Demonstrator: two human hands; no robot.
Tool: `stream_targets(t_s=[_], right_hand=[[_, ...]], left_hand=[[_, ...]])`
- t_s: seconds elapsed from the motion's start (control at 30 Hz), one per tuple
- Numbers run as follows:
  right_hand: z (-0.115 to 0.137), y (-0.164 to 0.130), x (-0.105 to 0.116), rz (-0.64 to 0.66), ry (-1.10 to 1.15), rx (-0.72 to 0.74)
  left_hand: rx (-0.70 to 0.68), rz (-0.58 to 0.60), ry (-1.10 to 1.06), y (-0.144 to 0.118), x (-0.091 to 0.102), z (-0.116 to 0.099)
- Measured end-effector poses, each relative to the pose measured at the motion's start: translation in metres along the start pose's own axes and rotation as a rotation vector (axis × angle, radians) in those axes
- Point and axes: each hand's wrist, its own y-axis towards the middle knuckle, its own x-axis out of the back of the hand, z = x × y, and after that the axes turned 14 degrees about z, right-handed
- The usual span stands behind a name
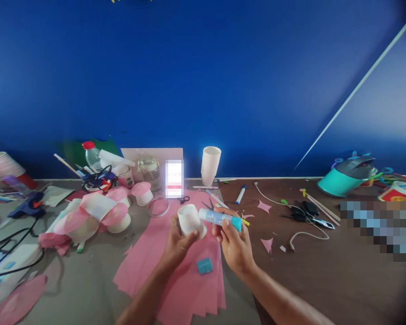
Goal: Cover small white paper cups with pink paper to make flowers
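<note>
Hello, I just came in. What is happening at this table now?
A person holds a small white paper cup in the left hand and a glue stick in the right hand, its open end at the cup. Below the hands lie pink paper sheets with the blue glue cap on them. More cups covered in pink sit to the left, and scissors lie to the right.

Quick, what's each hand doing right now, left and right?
Left hand: closed around a white paper cup.
Right hand: closed on a glue stick, its tip at the cup.
</note>
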Motion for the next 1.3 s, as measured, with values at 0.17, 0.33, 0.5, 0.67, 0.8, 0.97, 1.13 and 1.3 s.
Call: stream_targets(t_s=[0.17,0.33,0.5,0.67,0.8,0.97,1.13,1.3], right_hand=[[-0.002,0.006,-0.005,-0.028,0.088,-0.042],[-0.002,0.005,-0.005,-0.005,0.083,-0.043],[-0.003,0.0,-0.006,0.024,0.011,-0.071],[0.003,-0.004,-0.011,0.04,-0.084,-0.05],[0.006,-0.004,-0.01,0.031,-0.168,0.007],[0.003,-0.006,-0.008,0.037,-0.316,0.059],[0.002,-0.003,-0.007,0.032,-0.413,0.1],[0.006,0.001,-0.005,-0.004,-0.478,0.124]], left_hand=[[0.047,0.152,-0.2,0.0,-0.002,-0.012],[0.028,0.263,-0.332,0.002,-0.007,-0.022],[0.045,0.273,-0.351,-0.001,-0.007,-0.012],[0.056,0.257,-0.205,-0.004,-0.004,-0.003],[0.066,0.223,-0.146,-0.003,-0.005,-0.006],[0.048,0.164,-0.131,-0.003,-0.008,-0.009],[0.045,0.184,-0.111,-0.002,-0.005,-0.008],[0.052,0.186,-0.087,0.0,-0.001,-0.006]])
